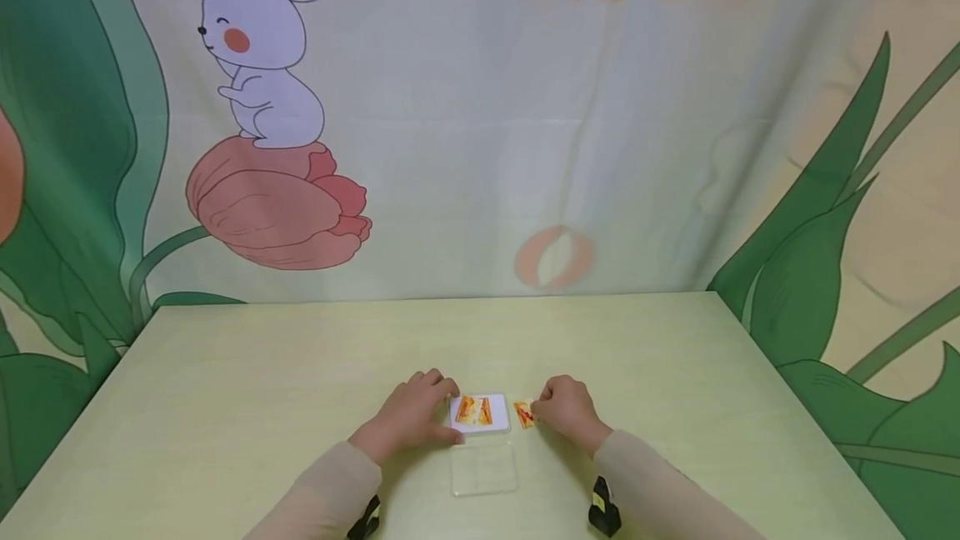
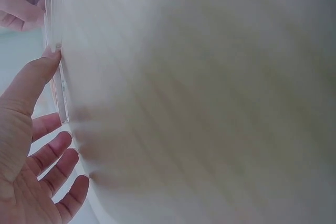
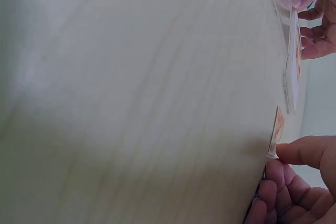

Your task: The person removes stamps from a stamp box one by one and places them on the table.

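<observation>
A shallow clear plastic case [image 1: 501,413] lies on the table with a white layer inside and an orange-and-yellow picture piece [image 1: 474,411] on top. My left hand [image 1: 418,411] holds the case at its left end, thumb at the near corner and index finger at the far one; the other fingers spread out past it. Just right of the case, my right hand [image 1: 567,408] pinches a small orange-printed card [image 1: 522,414] by its right side. In the right wrist view the thumb presses the card's end [image 3: 276,132], which is tilted up close over the table.
A clear plastic lid [image 1: 484,473] lies flat on the pale wooden table [image 1: 262,407], just in front of the case. Behind the table hangs a printed cloth [image 1: 450,123] with a rabbit, a flower and leaves. Dark straps sit under both sleeves.
</observation>
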Motion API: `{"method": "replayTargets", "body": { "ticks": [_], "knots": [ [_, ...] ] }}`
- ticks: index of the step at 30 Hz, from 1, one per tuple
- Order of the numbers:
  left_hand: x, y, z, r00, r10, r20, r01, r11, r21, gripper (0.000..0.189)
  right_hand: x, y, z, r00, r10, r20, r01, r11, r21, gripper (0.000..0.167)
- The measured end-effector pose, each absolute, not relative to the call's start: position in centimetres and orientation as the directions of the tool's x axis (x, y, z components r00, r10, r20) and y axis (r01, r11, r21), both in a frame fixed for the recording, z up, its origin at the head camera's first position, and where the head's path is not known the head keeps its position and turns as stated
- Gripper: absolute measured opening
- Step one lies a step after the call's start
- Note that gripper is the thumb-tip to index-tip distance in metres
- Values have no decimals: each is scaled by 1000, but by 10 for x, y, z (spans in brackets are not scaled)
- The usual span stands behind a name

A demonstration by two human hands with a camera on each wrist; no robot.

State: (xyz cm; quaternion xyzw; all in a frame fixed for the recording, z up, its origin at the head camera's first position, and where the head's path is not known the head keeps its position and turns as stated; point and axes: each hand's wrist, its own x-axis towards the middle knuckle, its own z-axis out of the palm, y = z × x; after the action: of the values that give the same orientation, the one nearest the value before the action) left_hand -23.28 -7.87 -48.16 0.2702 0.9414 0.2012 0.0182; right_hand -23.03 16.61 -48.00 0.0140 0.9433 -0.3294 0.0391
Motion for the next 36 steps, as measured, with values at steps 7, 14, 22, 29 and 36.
{"method": "replayTargets", "body": {
  "ticks": [7, 14, 22, 29, 36],
  "knots": [
    [-231, -79, -480, -853, 517, 76, 502, 771, 391, 56, -230, 165, -476, -996, -9, -87, 46, 787, -615, 21],
    [-232, -79, -481, -855, 514, 72, 498, 773, 393, 56, -230, 166, -478, -995, -1, -100, 62, 774, -630, 25],
    [-234, -79, -483, -855, 514, 67, 496, 774, 393, 55, -231, 167, -477, -990, 20, -140, 105, 765, -636, 27],
    [-234, -79, -483, -859, 509, 62, 489, 776, 399, 55, -231, 165, -472, -987, 22, -158, 118, 764, -634, 27],
    [-232, -79, -482, -853, 517, 74, 500, 767, 403, 55, -230, 161, -466, -987, 8, -158, 109, 757, -644, 25]
  ]
}}
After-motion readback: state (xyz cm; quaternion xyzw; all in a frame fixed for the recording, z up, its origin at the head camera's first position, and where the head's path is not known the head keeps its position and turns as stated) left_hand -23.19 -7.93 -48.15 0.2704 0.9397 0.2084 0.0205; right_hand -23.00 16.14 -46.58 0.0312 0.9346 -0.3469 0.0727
